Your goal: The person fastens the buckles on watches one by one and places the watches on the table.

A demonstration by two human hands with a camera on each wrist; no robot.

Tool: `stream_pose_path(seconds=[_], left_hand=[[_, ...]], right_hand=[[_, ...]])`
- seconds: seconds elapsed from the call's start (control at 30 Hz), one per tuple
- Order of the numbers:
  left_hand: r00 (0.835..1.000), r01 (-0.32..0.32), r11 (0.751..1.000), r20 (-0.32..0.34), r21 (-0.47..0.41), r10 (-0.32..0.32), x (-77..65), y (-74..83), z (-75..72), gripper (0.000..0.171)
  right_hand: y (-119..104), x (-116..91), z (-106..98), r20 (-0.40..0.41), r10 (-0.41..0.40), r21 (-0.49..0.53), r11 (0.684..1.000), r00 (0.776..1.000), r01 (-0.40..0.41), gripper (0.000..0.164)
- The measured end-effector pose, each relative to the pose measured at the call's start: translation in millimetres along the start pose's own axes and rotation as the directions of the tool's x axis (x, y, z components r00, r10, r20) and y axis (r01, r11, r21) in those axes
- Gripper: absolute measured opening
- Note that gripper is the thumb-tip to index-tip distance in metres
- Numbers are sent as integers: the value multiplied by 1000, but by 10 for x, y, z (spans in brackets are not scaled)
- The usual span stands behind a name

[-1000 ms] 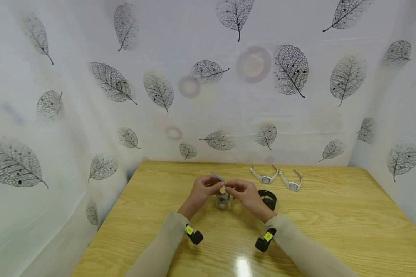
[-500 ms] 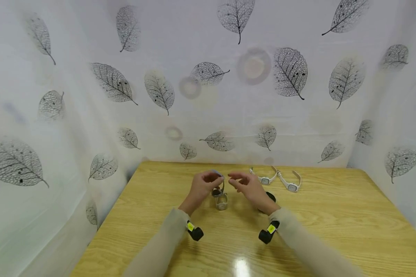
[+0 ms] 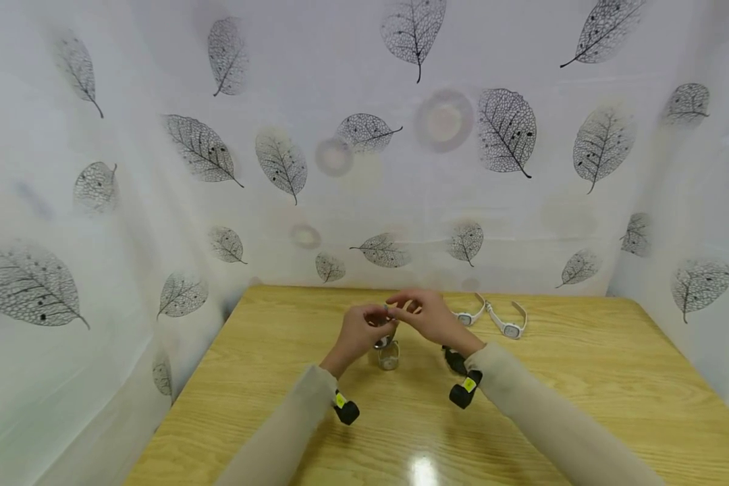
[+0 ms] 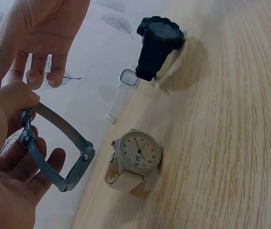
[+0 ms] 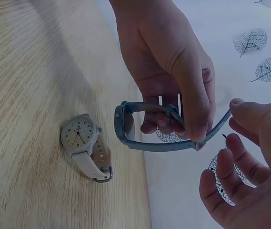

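A blue-grey wristwatch (image 5: 161,145) is held above the table with its strap bent into a loop. My left hand (image 3: 360,334) pinches the strap near the buckle (image 4: 28,136), thumb on top. The thumb and forefinger of my right hand (image 3: 428,317) pinch the free strap end, as the right wrist view shows; its other fingers are loosely bent. Below the held watch, a beige round-faced watch (image 4: 139,150) stands on the table on its buckled strap, face turned up. In the head view my fingers hide most of the blue-grey watch.
A black watch (image 4: 159,43) lies on the table, partly behind my right wrist in the head view. Two white watches (image 3: 511,331) with unfastened straps lie farther back on the right. A leaf-patterned curtain (image 3: 364,196) hangs behind the wooden table (image 3: 267,364).
Half a second ago my right hand was off the strap, fingers apart; now it has come left and pinches the strap end. My left hand keeps its hold on the watch.
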State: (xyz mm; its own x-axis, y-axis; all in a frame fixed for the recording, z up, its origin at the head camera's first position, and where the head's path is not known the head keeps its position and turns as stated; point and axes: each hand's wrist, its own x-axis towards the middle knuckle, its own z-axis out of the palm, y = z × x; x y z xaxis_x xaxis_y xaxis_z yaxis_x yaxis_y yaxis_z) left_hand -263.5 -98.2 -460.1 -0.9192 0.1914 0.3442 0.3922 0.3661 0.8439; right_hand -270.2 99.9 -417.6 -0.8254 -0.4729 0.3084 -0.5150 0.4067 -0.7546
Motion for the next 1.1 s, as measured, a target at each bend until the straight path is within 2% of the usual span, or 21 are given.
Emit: stream_pose_path(seconds=[0.27, 0.4, 0.7, 0.9, 1.1], left_hand=[[1000, -18, 1000, 23, 12, 18, -13, 19, -17, 13], [999, -24, 999, 29, 31, 23, -23, 8, -23, 16], [999, -37, 999, 31, -8, 38, -85, 3, -29, 22], [1000, -4, 995, -25, -100, 2, -139, 7, 0, 27], [996, -6, 991, -90, -136, -7, -159, 14, 38, 17]], right_hand=[[-7, 19, 36, 16, -28, 2, 1000, 999, 28, 21], [2, 9, 34, 19, 4, 21, 1000, 1000, -4, 23], [56, -34, 9, 12, 46, 172, 984, 999, -47, 31], [145, -75, 5, -11, 106, 304, 948, 994, -97, 33], [200, -95, 11, -50, 164, 377, 917, 985, -133, 33]])
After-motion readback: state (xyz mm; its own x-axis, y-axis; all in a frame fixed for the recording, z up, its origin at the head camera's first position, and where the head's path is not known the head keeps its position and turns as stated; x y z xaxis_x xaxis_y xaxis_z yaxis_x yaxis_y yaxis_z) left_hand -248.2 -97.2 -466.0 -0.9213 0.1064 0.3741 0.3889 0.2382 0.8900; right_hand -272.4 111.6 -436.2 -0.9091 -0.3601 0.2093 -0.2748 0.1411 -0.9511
